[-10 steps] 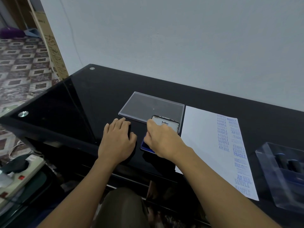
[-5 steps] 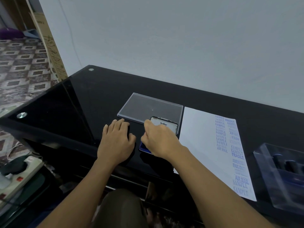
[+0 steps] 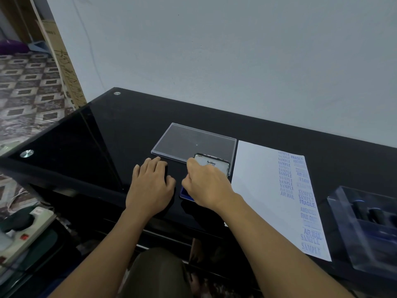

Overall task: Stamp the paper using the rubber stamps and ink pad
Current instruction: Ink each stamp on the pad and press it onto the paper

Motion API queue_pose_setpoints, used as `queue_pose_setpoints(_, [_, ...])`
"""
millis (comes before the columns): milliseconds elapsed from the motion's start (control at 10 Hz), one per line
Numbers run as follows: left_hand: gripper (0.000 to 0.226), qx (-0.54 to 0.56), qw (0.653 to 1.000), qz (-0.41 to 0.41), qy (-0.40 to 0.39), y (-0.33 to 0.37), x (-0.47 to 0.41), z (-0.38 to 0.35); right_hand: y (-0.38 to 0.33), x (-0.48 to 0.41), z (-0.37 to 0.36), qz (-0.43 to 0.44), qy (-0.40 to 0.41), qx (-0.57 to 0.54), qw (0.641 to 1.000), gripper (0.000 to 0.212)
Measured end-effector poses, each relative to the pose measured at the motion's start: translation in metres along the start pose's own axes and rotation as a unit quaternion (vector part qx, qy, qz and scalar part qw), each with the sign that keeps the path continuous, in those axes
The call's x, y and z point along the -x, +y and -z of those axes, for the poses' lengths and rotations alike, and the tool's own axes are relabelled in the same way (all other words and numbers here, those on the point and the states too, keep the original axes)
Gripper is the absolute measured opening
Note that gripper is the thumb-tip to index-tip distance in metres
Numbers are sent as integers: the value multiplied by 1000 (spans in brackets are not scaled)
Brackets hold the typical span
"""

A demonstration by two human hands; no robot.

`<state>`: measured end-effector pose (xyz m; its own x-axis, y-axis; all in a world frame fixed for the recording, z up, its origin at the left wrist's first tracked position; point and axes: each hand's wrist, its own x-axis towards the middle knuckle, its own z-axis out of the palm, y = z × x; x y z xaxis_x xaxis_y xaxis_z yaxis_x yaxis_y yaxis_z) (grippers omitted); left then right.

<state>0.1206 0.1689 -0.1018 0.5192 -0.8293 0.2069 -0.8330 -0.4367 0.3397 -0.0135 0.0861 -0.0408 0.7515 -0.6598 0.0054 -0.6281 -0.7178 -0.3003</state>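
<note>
The ink pad lies on the black table [image 3: 103,138], left of the white paper [image 3: 255,190]. Its lid [image 3: 213,164], with a white Artline label, is tilted up, and a blue corner of the base [image 3: 185,193] shows below. My right hand [image 3: 206,186] lies over the pad, with its fingers curled and the index finger and thumb at the lid's left edge. I cannot see any stamp under this hand. My left hand [image 3: 150,190] rests flat on the table beside it. The paper carries several blue prints along its right side. Dark stamps [image 3: 373,214] lie in a clear tray [image 3: 352,233] at the right.
A clear flat plastic cover [image 3: 189,138] lies behind the ink pad. The table's near edge runs just below my wrists. A power strip [image 3: 28,229] sits low at the left, and a white wall stands behind the table.
Almost nothing has changed. My right index finger has shifted slightly left along the lid. My left hand stays flat in place.
</note>
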Motion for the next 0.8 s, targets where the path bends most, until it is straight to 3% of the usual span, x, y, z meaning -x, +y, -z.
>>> queue_pose_setpoints(800, [41, 5, 1000, -1, 3, -3, 1, -1, -2, -7, -2, 12, 5, 30, 999, 11])
